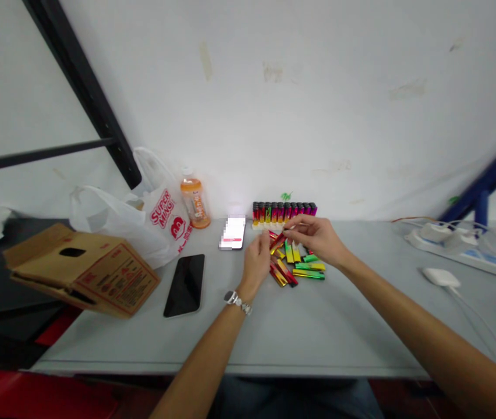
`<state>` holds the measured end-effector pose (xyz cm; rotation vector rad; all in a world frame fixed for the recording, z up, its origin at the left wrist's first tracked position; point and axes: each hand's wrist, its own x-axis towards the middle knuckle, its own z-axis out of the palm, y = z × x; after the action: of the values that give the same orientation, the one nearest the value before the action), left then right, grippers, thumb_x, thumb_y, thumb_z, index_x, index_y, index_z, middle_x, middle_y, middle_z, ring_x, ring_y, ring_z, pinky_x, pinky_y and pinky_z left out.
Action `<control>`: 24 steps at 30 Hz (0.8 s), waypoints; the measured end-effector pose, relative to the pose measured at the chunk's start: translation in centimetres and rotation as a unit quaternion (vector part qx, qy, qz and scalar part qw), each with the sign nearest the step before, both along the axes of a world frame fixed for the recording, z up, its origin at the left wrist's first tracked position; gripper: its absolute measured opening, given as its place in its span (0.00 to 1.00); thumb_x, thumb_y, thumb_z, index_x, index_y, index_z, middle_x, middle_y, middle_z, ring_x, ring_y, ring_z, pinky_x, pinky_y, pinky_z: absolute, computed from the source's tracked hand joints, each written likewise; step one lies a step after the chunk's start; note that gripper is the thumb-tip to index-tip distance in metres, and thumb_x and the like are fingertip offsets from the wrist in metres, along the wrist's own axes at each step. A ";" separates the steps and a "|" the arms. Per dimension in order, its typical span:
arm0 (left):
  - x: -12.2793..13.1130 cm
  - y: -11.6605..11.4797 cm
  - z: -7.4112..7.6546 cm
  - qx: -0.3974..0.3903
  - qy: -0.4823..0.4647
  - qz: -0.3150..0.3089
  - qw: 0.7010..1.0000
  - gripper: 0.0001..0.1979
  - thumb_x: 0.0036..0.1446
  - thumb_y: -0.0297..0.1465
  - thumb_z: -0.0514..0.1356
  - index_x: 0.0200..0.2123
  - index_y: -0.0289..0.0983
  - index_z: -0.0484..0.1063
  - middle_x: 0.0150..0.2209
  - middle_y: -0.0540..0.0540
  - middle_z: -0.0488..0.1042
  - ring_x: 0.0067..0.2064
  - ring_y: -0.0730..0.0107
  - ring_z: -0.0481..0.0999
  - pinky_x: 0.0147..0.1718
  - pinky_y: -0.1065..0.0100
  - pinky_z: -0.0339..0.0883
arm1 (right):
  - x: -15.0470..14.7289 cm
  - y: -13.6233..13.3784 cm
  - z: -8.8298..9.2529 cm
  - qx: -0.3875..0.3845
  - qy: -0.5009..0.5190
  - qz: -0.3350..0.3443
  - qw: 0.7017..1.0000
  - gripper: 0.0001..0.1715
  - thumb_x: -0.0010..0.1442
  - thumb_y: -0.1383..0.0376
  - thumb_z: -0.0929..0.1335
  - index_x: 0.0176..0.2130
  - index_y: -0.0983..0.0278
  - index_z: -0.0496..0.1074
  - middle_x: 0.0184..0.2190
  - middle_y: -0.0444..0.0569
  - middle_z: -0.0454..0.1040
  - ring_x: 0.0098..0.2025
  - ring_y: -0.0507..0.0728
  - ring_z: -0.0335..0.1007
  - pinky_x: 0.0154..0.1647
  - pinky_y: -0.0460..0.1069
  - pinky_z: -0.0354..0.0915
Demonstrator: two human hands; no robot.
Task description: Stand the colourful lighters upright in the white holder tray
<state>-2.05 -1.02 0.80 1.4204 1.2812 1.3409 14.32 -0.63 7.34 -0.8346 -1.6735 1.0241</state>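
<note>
head view gives me both hands over the bench, brought close together above a scatter of loose lighters in bright foil colours. i read the step in hand as the two-handed handling of one red lighter, which sits in the narrow space between the hands, raised over the pile and just this side of the upright row in its white holder.

the right hand reaches over with thumb and forefinger together, clamped, as far as i can see, on the dark end of that red lighter. the left hand is at its other end with fingers curled, but its own back hides the contact, so i cannot say whether it grips or merely steadies.

to do this well, i would make the right pinch light and square on the dark end, since the foil looks slick and the body is thin enough to twist. the left fingertips should support the far end until the other grip is sure. i would also carry both wrists a little high: red and gold lighters lie close beneath the left hand, and the standing row is near enough for a knuckle to knock. the black phone lies well apart, so it is no obstacle.
</note>
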 end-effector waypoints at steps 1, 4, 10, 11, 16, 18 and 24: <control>-0.4 0.2 0.1 0.034 0.029 0.034 0.998 0.24 0.65 0.50 0.46 0.33 0.37 0.68 0.24 0.51 0.70 0.23 0.73 0.70 0.23 0.70 0.62 | -0.1 0.7 0.5 0.009 -0.003 -0.008 1.000 0.18 0.52 0.54 0.74 0.37 0.65 0.75 0.27 0.47 0.76 0.28 0.53 0.72 0.30 0.49 0.70; -1.9 0.7 0.4 0.097 0.104 0.118 0.983 0.20 0.67 0.43 0.47 0.35 0.38 0.71 0.32 0.48 0.72 0.30 0.71 0.71 0.32 0.68 0.65 | -0.7 3.4 1.5 0.055 -0.042 -0.046 0.997 0.18 0.53 0.55 0.74 0.38 0.66 0.75 0.29 0.48 0.78 0.29 0.53 0.74 0.31 0.49 0.70; -3.3 1.0 0.7 0.115 0.161 0.170 0.966 0.18 0.67 0.38 0.48 0.29 0.38 0.71 0.36 0.46 0.71 0.35 0.69 0.71 0.40 0.66 0.64 | -3.1 9.6 0.7 0.181 -0.235 -0.096 0.950 0.08 0.55 0.67 0.72 0.38 0.67 0.78 0.29 0.48 0.78 0.30 0.53 0.72 0.36 0.48 0.68; -3.3 1.0 0.7 0.110 0.164 0.169 0.966 0.18 0.67 0.38 0.48 0.29 0.38 0.71 0.36 0.46 0.71 0.36 0.69 0.71 0.39 0.66 0.64 | -3.5 10.4 0.3 0.193 -0.258 -0.096 0.942 0.08 0.55 0.69 0.71 0.37 0.67 0.78 0.30 0.48 0.78 0.30 0.53 0.72 0.37 0.48 0.67; -3.3 1.1 0.7 0.086 0.168 0.168 0.967 0.19 0.66 0.38 0.48 0.29 0.37 0.72 0.37 0.45 0.70 0.35 0.68 0.71 0.37 0.66 0.63 | -5.0 12.5 -1.5 0.212 -0.317 -0.092 0.920 0.09 0.56 0.72 0.69 0.38 0.69 0.78 0.34 0.51 0.78 0.33 0.53 0.72 0.38 0.48 0.66; -3.4 1.1 0.8 0.083 0.168 0.169 0.968 0.19 0.67 0.38 0.48 0.28 0.37 0.72 0.37 0.45 0.70 0.35 0.68 0.71 0.38 0.66 0.63 | -5.3 12.7 -1.8 0.209 -0.330 -0.093 0.916 0.10 0.56 0.72 0.69 0.39 0.69 0.79 0.35 0.52 0.78 0.33 0.53 0.72 0.39 0.48 0.66; -3.3 1.0 0.8 0.086 0.164 0.160 0.970 0.20 0.67 0.39 0.48 0.28 0.38 0.72 0.37 0.45 0.70 0.36 0.68 0.71 0.39 0.65 0.62 | -5.5 13.1 -1.9 0.212 -0.340 -0.108 0.910 0.10 0.57 0.72 0.69 0.40 0.69 0.79 0.36 0.53 0.78 0.34 0.53 0.71 0.40 0.48 0.65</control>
<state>-5.39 0.00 1.64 1.6587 1.7011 1.5005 8.78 12.43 5.43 -1.1175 -2.2080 0.1791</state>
